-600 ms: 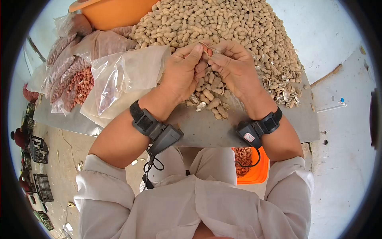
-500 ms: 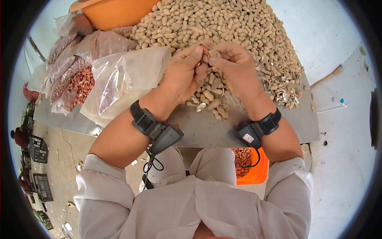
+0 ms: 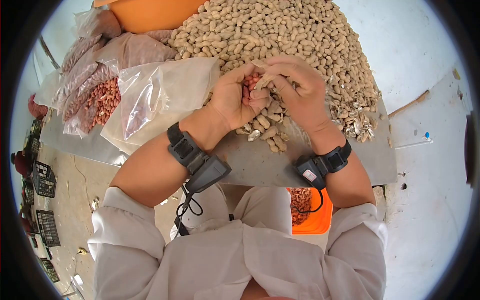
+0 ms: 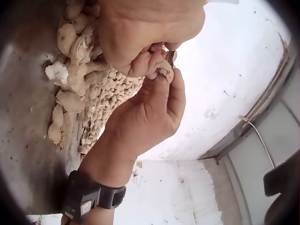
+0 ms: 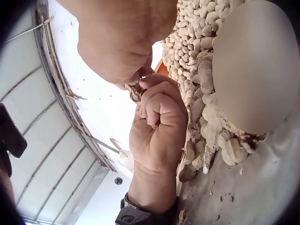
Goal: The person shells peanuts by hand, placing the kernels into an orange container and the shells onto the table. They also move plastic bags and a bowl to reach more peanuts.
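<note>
Both hands meet over the near side of a large heap of unshelled peanuts [image 3: 280, 30]. My left hand [image 3: 232, 100] is curled round several red peanut kernels [image 3: 249, 86], which show between thumb and fingers in the head view. Close against it, my right hand [image 3: 302, 92] pinches a split, pale peanut shell [image 3: 265, 81] between thumb and forefinger. In the left wrist view, the shell [image 4: 165, 70] sits at the right hand's fingertips, right at the left fingers. The right wrist view shows the left fingers folded over, hiding most of the kernels.
Bags of red kernels [image 3: 102, 102] and a flat plastic bag [image 3: 165, 95] lie left on the grey table [image 3: 250, 167]. Empty shells [image 3: 357, 122] are piled at right. An orange basin [image 3: 155, 15] stands behind. Below the table edge is an orange tub [image 3: 325, 215] of red bits.
The hands were fingertip to fingertip at a shell with a red kernel showing. Now the left hand shows several kernels in its curl, and the right has turned over it with the shell.
</note>
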The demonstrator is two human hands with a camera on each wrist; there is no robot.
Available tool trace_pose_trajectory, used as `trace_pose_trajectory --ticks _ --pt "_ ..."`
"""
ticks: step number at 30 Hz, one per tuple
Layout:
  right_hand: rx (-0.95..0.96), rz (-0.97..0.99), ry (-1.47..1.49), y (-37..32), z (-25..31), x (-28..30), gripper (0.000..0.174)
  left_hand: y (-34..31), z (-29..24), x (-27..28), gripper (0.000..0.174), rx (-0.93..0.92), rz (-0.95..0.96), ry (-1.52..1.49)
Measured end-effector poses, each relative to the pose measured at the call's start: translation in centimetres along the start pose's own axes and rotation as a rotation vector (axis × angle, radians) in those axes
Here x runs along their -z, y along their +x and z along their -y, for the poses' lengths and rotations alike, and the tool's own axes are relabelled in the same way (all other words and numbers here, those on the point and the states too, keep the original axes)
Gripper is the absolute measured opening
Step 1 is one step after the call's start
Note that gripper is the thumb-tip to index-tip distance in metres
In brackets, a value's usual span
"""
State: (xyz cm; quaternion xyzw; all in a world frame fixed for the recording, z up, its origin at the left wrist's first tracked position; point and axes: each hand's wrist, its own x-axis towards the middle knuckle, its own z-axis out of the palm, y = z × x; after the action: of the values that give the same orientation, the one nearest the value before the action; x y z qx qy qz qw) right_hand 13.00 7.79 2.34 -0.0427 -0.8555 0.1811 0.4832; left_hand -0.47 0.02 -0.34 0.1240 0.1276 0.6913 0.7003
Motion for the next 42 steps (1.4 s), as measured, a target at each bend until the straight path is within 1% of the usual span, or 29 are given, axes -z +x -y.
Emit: trace_pose_trajectory --ticks 2,5,7,9,11,14,16,19,22,24,27,30,33,34,36,39,42 --pt "-0.076 -0.051 0.072 -0.1 -0.2 -0.2 0.012 0.4 -0.1 0.6 0.021 0.018 0.036 -0.01" --pt "-0.11 -0.163 -0.023 0.2 -0.8 0.7 0.013 0.3 -0.4 0.2 0.017 -0.009 0.073 0.126" --pt "-0.144 -0.221 -0.193 1.0 -0.9 2.7 0.014 0.0 -0.4 0.0 0.016 -0.054 0.113 0.244" --pt "-0.095 -0.257 -0.532 0.9 -4.5 5.8 0.016 -0.4 -0.1 -0.2 0.017 -0.089 0.135 0.369" --pt "-0.127 -0.25 -0.997 -0.2 -7.7 8.5 0.018 -0.7 0.3 -0.4 0.016 -0.111 0.148 0.5" --pt "-0.22 -0.266 -1.019 -1.0 -9.1 9.6 0.021 -1.1 1.2 -1.4 0.015 -0.111 0.097 0.641" --pt "-0.164 -0.287 -0.934 -1.1 -9.1 8.9 0.021 -1.4 1.9 -2.3 0.013 -0.127 0.082 0.794" --pt "-0.096 -0.304 -0.847 -1.1 -8.9 7.9 0.02 -1.9 1.9 -5.4 0.015 -0.13 -0.1 1.21" --pt "-0.037 -0.329 -0.8 -1.2 -9.3 7.5 0.019 -0.2 -2.1 -6.7 0.017 -0.087 -0.032 1.632" --pt "-0.025 -0.347 -0.786 -1.4 -9.6 7.4 0.018 0.4 -4.6 -7.3 0.013 -0.034 -0.073 1.942" --pt "-0.045 -0.351 -0.772 -1.4 -9.4 7.4 0.019 0.7 -6.9 -7.0 0.018 0.155 -0.222 2.41" --pt "-0.066 -0.334 -0.74 -1.2 -9.0 7.4 0.02 0.5 -8.3 -6.6 0.017 0.178 -0.191 2.676" --pt "-0.082 -0.306 -0.714 -1.2 -9.0 7.1 0.021 0.6 -9.5 -6.2 0.013 0.277 -0.112 3.078" --pt "-0.102 -0.292 -0.708 -1.2 -9.0 7.1 0.021 0.6 -9.9 -5.8 0.012 0.348 -0.134 3.172" --pt "-0.133 -0.275 -0.703 -1.1 -8.8 7.1 0.021 0.6 -10.2 -5.5 0.012 0.501 -0.173 3.353" --pt "-0.157 -0.27 -0.703 -1.2 -8.2 7.0 0.021 -0.4 -10.3 -6.3 0.014 0.492 -0.098 3.399" --pt "-0.159 -0.266 -0.704 -1.3 -8.1 6.9 0.02 -0.9 -9.5 -7.9 0.02 0.705 -0.339 3.386"
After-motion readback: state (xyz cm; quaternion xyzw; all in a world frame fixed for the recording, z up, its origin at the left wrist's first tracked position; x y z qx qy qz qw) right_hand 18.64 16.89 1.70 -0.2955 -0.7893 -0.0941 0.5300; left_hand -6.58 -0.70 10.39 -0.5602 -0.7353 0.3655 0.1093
